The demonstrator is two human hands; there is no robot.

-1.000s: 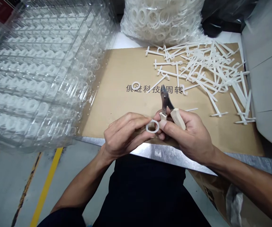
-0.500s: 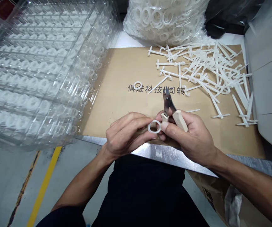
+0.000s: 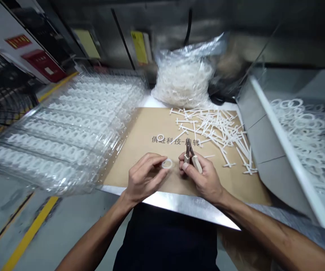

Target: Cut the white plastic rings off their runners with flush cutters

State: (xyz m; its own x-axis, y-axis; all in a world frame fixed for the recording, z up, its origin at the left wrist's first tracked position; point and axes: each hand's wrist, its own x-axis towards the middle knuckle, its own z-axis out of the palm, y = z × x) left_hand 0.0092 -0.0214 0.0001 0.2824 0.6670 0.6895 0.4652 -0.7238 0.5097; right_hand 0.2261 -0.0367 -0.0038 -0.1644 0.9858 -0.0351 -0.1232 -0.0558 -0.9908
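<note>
My left hand (image 3: 147,174) pinches a white plastic ring (image 3: 167,163) between thumb and fingertips, above the front of the cardboard sheet (image 3: 128,150). A short gap to the right, my right hand (image 3: 203,174) grips a pair of cutting nippers (image 3: 192,156) with pale handles, their dark jaws pointing away from me. Beyond my left hand a second white ring (image 3: 160,137) lies on the cardboard. White plastic sprue sticks (image 3: 215,126) are heaped past my right hand, at the back right of the sheet.
Clear stacked trays (image 3: 74,128) with rows of white parts fill the left side. At the back stands a clear bag (image 3: 183,81) of white rings. A pale bin (image 3: 288,150) on the right contains many loose white rings (image 3: 312,139). The metal table edge (image 3: 176,203) runs before me.
My hands have moved apart; the ring stays in the left and has left the right hand's fingertips. The head view has tilted up and turned right, bringing the bin's contents into sight.
</note>
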